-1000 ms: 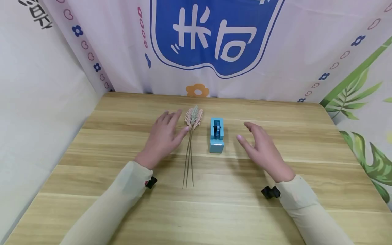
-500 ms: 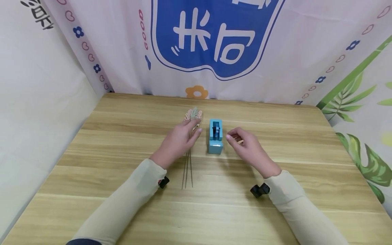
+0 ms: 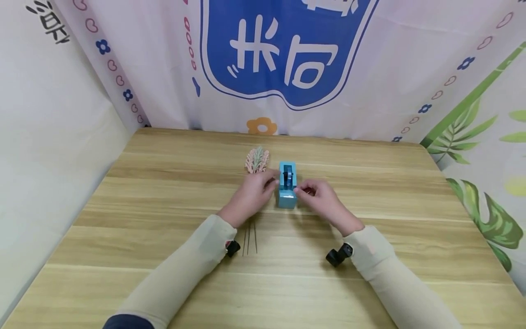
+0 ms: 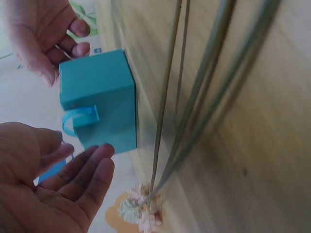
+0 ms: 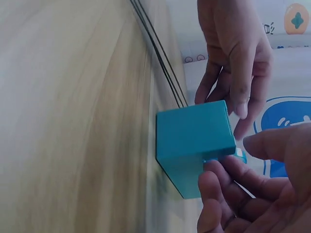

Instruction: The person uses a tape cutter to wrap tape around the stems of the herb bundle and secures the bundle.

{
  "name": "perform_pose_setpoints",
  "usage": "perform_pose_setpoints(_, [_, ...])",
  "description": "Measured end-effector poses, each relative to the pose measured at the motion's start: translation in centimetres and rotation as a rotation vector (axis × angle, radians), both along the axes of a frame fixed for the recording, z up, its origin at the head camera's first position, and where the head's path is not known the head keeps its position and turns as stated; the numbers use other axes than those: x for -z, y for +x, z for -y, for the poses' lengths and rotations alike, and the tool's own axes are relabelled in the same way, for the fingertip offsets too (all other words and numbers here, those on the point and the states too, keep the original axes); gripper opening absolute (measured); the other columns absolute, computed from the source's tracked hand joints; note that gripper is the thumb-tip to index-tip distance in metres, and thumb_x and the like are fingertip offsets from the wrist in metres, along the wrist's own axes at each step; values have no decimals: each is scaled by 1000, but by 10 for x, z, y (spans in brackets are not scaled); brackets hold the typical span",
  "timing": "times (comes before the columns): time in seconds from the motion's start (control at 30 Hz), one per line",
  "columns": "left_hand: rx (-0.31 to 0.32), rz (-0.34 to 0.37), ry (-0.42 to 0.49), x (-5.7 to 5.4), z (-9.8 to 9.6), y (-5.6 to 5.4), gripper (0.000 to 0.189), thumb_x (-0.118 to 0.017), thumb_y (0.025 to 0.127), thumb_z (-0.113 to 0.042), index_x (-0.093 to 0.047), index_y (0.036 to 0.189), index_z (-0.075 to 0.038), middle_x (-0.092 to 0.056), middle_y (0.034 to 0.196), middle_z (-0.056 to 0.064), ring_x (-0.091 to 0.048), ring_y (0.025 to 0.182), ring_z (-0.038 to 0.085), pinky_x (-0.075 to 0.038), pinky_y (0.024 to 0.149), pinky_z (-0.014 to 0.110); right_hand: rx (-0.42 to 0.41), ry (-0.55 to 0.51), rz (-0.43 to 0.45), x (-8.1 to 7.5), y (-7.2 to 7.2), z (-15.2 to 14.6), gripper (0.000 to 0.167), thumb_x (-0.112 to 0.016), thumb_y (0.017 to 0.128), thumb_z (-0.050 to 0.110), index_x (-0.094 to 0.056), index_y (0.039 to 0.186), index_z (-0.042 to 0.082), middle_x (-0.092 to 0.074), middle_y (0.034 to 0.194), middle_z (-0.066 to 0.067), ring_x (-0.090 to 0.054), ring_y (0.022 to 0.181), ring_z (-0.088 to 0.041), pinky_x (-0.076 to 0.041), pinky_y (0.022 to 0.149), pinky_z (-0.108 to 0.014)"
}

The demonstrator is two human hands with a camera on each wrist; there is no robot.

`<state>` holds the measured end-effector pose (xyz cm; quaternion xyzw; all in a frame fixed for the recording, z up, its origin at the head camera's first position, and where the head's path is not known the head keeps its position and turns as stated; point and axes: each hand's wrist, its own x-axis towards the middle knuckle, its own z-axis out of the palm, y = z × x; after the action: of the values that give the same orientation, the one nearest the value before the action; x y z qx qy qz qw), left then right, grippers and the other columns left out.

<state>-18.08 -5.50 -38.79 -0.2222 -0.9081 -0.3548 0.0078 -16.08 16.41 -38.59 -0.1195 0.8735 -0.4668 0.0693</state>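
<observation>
A blue tape dispenser stands on the wooden table between both hands, its roll of tape visible from above. My left hand is at its left side, above the stems, fingers loosely bent with nothing between them. At the dispenser's right side is my right hand, its thumb and fingers bent and apart beside the tape end; whether they touch it cannot be told. Pink and pale green artificial flowers lie to the left of the dispenser. Their thin stems pass partly hidden beneath my left hand.
Behind the table's far edge hangs a white curtain with a blue emblem. A leaf-printed cloth borders the right side, and a plain white cloth the left. Small black cameras sit on the wrists.
My left hand has moved right across the flower stems to the dispenser's left side. My right hand has moved left to its right side, fingers more bent. The dispenser and flowers have stayed on the table.
</observation>
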Motion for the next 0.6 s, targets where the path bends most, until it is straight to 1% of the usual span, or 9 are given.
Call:
perform_pose_setpoints(0.1, [8, 9, -3, 3, -5, 0, 35, -60, 108, -16, -64, 141, -5, -74, 129, 14, -67, 87, 16, -59, 76, 29, 23, -37, 42, 2, 0, 2, 24, -64, 104, 14, -74, 108, -7, -71, 97, -21, -56, 80, -16, -48, 67, -21])
perform_pose_setpoints(0.17, [5, 25, -16, 4, -8, 1, 38, -60, 108, -17, -62, 144, -5, -75, 124, 13, -62, 77, 15, -54, 67, 26, 38, -53, 77, 3, 0, 5, 24, -63, 104, 14, -74, 110, -6, -71, 98, -20, -57, 81, -16, -49, 68, -21])
perform_pose_setpoints(0.27, [8, 38, -23, 5, -10, 3, 42, -60, 107, -15, -59, 147, -5, -75, 116, 13, -56, 71, 14, -47, 61, 24, 67, -72, 121, 5, 0, 8, 24, -63, 104, 15, -74, 111, -5, -70, 96, -16, -57, 82, -16, -48, 68, -22])
perform_pose_setpoints(0.33, [15, 37, -22, 5, -12, 4, 43, -60, 107, -15, -57, 149, -4, -74, 110, 13, -54, 71, 14, -46, 60, 23, 89, -79, 142, 5, 0, 9, 24, -63, 104, 17, -74, 110, -4, -70, 94, -11, -56, 82, -15, -48, 69, -23])
perform_pose_setpoints(0.47, [40, 28, -27, 5, -15, 5, 46, -58, 109, -17, -53, 151, -1, -71, 104, 11, -55, 71, 14, -46, 60, 23, 122, -109, 171, 7, 0, 11, 26, -65, 103, 20, -74, 110, -4, -70, 93, -7, -56, 82, -13, -47, 70, -24])
perform_pose_setpoints(0.53, [48, 26, -37, 5, -16, 4, 47, -57, 109, -19, -51, 151, 1, -70, 103, 12, -55, 72, 14, -47, 62, 24, 140, -129, 187, 7, -1, 12, 27, -66, 103, 21, -74, 109, -4, -69, 93, -5, -56, 83, -12, -48, 71, -23])
perform_pose_setpoints(0.6, [49, 27, -47, 5, -16, 4, 48, -57, 109, -20, -51, 152, 1, -70, 106, 13, -56, 74, 15, -48, 64, 24, 155, -147, 201, 7, -1, 13, 27, -67, 102, 21, -74, 109, -3, -68, 93, -2, -55, 85, -12, -47, 72, -23])
